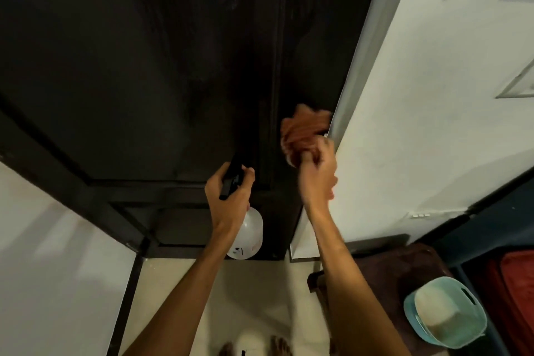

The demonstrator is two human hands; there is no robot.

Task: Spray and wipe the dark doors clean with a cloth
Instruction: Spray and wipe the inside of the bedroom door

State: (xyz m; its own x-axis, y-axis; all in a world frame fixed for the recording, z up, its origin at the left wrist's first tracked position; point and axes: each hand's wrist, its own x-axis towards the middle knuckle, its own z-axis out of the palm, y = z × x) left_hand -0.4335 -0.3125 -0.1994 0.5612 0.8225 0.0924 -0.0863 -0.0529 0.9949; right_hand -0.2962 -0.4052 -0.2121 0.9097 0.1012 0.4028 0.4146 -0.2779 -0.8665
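The dark doors (150, 72) fill the upper left and middle of the head view. My right hand (316, 176) grips a bunched orange-brown cloth (303, 130) against the narrow right door panel, close to the pale frame edge. My left hand (231, 196) holds a spray bottle by its black trigger head, with the white bottle body (250, 235) hanging below the hand in front of the lower door. The nozzle points at the door.
A white wall (433, 95) rises on the right of the doors. A teal plastic basket (445, 312) sits on a dark stool at the lower right, beside a red item. Pale floor tiles (254, 292) and my feet lie below.
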